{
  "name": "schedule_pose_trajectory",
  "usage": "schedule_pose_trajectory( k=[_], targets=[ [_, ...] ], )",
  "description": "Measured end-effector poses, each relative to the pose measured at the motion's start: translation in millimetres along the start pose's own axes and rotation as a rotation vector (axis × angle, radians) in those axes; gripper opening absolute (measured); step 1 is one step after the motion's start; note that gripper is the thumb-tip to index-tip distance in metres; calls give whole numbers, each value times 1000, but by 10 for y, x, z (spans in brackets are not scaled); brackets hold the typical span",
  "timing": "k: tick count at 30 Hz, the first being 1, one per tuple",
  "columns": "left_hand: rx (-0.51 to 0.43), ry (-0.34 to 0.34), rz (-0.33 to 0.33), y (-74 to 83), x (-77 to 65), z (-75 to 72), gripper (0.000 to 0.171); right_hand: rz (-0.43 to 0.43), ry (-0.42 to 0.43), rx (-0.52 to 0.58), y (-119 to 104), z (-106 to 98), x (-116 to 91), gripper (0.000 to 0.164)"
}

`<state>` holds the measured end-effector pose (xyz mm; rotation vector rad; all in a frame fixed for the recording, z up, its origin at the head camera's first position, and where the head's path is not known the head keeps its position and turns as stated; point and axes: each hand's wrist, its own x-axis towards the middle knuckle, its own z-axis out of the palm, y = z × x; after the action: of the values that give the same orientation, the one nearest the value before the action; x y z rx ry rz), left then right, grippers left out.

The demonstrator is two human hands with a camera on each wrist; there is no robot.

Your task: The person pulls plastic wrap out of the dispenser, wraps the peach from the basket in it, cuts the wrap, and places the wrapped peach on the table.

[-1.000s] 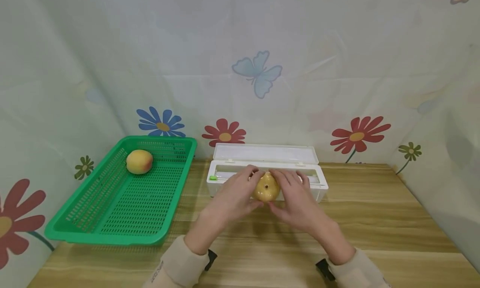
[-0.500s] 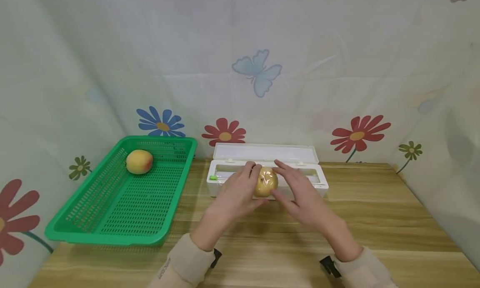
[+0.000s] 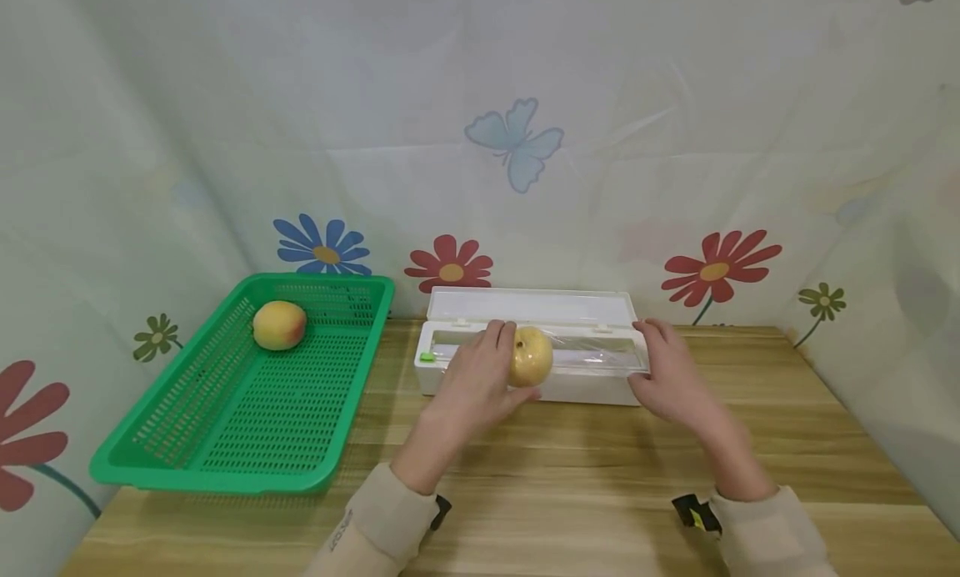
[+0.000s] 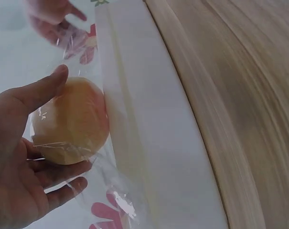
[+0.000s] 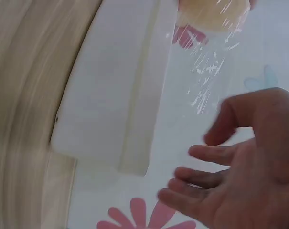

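Observation:
My left hand holds a yellow, pear-like fruit with a dark dimple, above the front of a white cling film dispenser. Clear film covers the fruit and hangs in folds below it in the left wrist view; there, a pink blush shows on the fruit. My right hand is at the dispenser's right end. In the right wrist view, its thumb and fingers are spread apart beside a stretch of shiny film. The dispenser's lid stands raised at the back.
To the left stands a green plastic basket with one yellow-red fruit in it. A small green slider sits at the dispenser's left end. Behind the wooden table hangs a flowered curtain.
My right hand has let go of the fruit and moved right to the dispenser's end. My left hand still holds the fruit, now turned and slightly higher.

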<state>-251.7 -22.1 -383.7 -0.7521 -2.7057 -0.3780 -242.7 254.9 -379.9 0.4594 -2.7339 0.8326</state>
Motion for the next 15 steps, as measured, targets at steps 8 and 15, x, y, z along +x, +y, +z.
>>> schedule_pose_trajectory(
  k=[8, 15],
  targets=[
    [-10, 16, -32, 26, 37, 33, 100, 113, -150, 34, 234, 70, 13, 89],
    [-11, 26, -34, 48, 60, 68, 93, 35, -98, 1, 314, 139, 56, 73]
  ],
)
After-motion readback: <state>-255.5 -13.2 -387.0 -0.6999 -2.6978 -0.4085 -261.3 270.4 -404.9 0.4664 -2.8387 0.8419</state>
